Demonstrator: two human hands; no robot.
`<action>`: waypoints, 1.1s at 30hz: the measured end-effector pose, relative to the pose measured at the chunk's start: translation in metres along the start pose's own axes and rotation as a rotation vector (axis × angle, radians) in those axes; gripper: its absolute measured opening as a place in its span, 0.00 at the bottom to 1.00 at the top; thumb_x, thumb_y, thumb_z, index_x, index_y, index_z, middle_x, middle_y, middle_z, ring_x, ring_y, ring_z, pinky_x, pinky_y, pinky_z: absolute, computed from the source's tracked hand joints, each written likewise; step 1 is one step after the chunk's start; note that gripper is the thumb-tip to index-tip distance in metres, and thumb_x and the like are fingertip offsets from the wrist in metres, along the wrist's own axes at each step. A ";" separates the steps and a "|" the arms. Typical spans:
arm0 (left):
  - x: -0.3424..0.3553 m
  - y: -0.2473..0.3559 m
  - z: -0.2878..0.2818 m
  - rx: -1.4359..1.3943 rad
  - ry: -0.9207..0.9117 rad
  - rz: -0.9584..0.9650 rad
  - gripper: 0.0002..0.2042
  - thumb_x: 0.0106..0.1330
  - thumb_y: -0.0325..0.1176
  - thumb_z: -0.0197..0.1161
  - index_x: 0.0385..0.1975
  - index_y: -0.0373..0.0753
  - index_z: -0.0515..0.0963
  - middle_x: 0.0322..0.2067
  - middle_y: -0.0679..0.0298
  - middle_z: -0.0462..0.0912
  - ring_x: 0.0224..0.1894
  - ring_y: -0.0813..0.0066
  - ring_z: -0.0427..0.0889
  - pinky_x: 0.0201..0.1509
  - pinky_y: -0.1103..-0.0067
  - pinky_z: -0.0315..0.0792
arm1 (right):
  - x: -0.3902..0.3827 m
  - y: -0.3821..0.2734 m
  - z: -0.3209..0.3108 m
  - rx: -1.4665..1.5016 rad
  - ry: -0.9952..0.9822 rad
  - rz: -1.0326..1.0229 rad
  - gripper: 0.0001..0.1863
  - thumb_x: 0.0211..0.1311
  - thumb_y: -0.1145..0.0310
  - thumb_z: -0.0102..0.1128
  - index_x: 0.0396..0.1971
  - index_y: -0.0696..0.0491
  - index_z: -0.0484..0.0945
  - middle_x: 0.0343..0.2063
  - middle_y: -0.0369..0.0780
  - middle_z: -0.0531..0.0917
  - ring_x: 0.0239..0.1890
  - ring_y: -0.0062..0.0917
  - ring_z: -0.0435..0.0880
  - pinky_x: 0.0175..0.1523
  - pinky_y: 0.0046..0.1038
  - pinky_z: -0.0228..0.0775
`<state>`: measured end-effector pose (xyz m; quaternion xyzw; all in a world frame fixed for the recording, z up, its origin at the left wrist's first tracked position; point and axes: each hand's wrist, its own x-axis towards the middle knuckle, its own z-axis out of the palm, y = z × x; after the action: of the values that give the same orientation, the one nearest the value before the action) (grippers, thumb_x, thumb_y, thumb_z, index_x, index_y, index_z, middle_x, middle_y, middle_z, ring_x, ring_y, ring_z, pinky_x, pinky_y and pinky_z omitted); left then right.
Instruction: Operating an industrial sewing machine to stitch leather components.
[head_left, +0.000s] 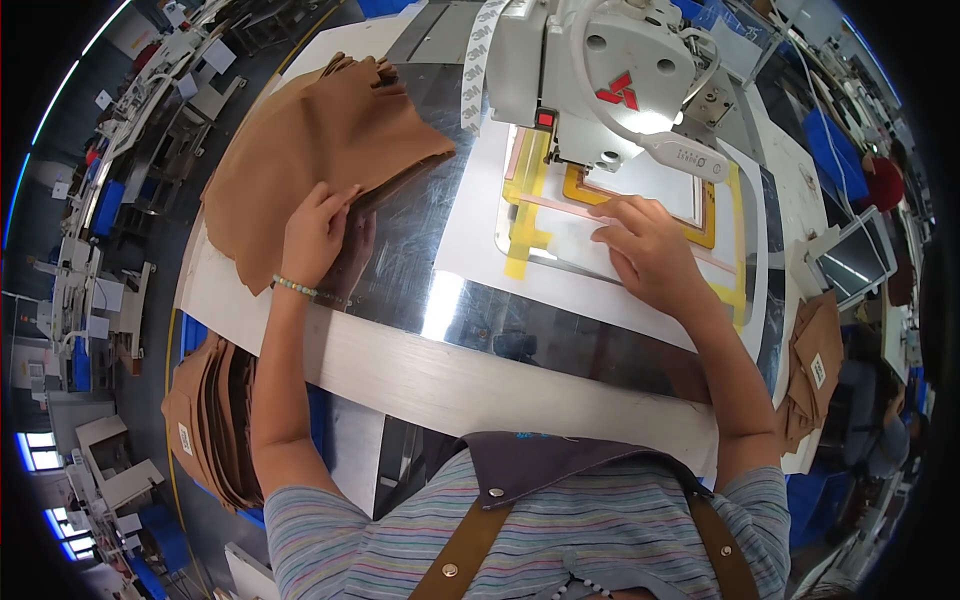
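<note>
A thick stack of brown fabric pieces (310, 140) lies on the left of the shiny metal table. My left hand (317, 235), with a beaded bracelet at the wrist, is at the stack's near edge, its fingers closed on a brown fabric piece. On the right, my right hand (650, 250) hovers over or lightly touches a clear template plate (570, 250) edged with yellow tape. Its fingers are bent and the thumb stands apart, with nothing visible in them. Just beyond, a yellow-brown frame (705, 235) sits beneath the white sewing machine head (630, 80).
A light control piece on a white cable (685, 157) hangs from the machine above the plate. More brown pieces (210, 420) hang below the table at left; another pile (815, 370) lies at right, near a small screen (855, 258). Other workstations line both sides.
</note>
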<state>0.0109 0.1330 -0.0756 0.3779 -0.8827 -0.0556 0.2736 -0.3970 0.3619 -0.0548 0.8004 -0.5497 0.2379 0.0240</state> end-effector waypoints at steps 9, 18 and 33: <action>-0.026 0.064 0.015 0.011 0.046 0.462 0.13 0.65 0.20 0.69 0.48 0.38 0.89 0.32 0.60 0.79 0.30 0.64 0.79 0.35 0.72 0.76 | 0.052 -0.046 0.035 -0.107 0.089 -0.190 0.22 0.60 0.75 0.68 0.56 0.52 0.83 0.61 0.40 0.81 0.58 0.34 0.83 0.53 0.37 0.74; -0.030 0.071 0.000 -0.250 -0.245 0.123 0.11 0.70 0.31 0.71 0.49 0.36 0.88 0.37 0.56 0.86 0.42 0.55 0.86 0.45 0.66 0.80 | 0.059 -0.038 0.085 -0.308 -0.035 -0.209 0.08 0.58 0.73 0.68 0.37 0.54 0.84 0.39 0.37 0.83 0.49 0.29 0.84 0.46 0.29 0.77; 0.098 -0.066 0.051 0.196 -0.160 -0.002 0.10 0.72 0.37 0.70 0.41 0.36 0.83 0.34 0.56 0.85 0.39 0.54 0.82 0.44 0.62 0.75 | 0.049 -0.034 0.083 -0.292 -0.007 -0.194 0.10 0.59 0.74 0.67 0.41 0.55 0.83 0.40 0.37 0.85 0.45 0.27 0.89 0.39 0.28 0.83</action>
<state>-0.0293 0.0129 -0.0958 0.3979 -0.9027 0.0009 0.1639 -0.3231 0.3077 -0.1008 0.8386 -0.4986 0.1494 0.1609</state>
